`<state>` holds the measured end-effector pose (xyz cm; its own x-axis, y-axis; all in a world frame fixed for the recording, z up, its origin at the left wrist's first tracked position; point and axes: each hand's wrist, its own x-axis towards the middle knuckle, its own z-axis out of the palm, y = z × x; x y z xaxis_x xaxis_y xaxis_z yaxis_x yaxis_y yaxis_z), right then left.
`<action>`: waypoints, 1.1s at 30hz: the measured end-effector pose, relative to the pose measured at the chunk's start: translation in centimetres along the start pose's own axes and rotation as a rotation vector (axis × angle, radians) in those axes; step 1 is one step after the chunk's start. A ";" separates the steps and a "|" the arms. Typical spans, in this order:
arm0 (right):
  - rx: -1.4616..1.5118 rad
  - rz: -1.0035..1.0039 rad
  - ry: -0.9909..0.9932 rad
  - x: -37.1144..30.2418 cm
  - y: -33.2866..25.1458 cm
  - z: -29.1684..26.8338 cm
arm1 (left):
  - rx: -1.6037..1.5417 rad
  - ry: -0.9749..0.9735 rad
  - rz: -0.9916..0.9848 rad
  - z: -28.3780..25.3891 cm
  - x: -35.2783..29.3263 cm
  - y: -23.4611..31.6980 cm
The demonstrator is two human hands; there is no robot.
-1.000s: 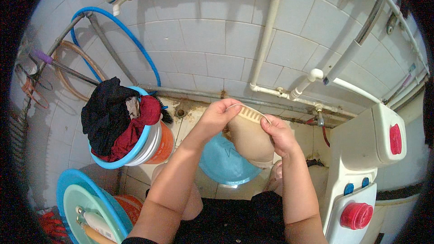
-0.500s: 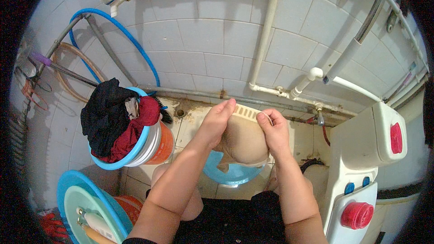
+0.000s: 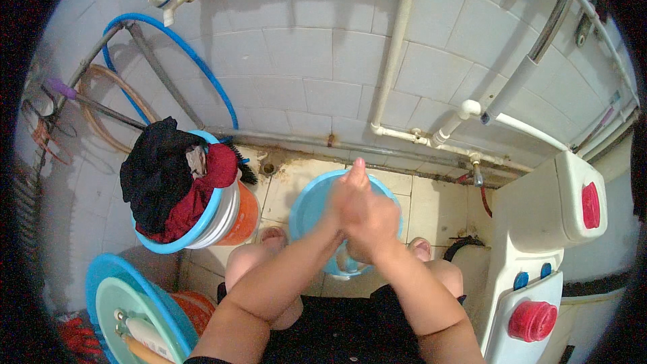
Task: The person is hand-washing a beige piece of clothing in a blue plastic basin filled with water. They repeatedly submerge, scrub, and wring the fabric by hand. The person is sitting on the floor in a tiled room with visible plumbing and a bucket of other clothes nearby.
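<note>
My left hand (image 3: 342,201) and my right hand (image 3: 375,219) are pressed together above a light-blue basin (image 3: 306,199) on the floor. Both are closed and smeared by motion, fingers wrapped over each other. A bit of wet-looking beige cloth (image 3: 346,261) hangs below them, over the near part of the basin. The rest of this cloth is hidden inside my grip, so its full shape does not show now.
To the left, a blue-rimmed basin (image 3: 174,248) heaped with black and dark red clothes (image 3: 155,182) sits on a bucket (image 3: 242,216). Nearer are stacked basins (image 3: 101,296) with bottles. White containers with red caps (image 3: 532,321) stand at right; pipes (image 3: 394,61) run along the tiled wall.
The beige cloth was stretched out between my two hands, showing a rounded cup shape and a slotted edge band. My hands have come together, bunching it, and more of the basin shows.
</note>
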<state>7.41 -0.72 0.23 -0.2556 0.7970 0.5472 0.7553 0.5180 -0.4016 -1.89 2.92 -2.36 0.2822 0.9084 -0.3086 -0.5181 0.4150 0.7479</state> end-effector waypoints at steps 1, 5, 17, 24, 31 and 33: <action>0.039 -0.081 -0.045 -0.9 -1.2 0.1 | -0.042 -0.137 -0.060 -0.9 0.2 0.3; -0.134 0.169 -0.108 1.1 0.7 0.1 | -0.271 0.195 -0.105 1.6 -0.8 -0.7; 0.814 0.485 -0.297 1.5 6.1 -1.9 | 0.782 -0.129 0.075 0.0 -2.5 4.6; 0.912 0.532 -0.514 2.1 7.6 -4.3 | 0.349 -0.143 0.332 -1.4 -2.8 6.1; 0.326 0.334 -0.407 1.2 7.6 -3.1 | 0.014 -0.136 0.351 -1.6 -3.1 6.6; 0.262 0.325 -0.306 0.8 8.1 -2.3 | -0.030 -0.114 0.351 -1.8 -2.9 6.5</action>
<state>14.72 3.41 -0.94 -0.2276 0.9638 0.1390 0.6584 0.2575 -0.7072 -7.56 3.10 2.32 0.1702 0.9849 0.0325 -0.6222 0.0818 0.7786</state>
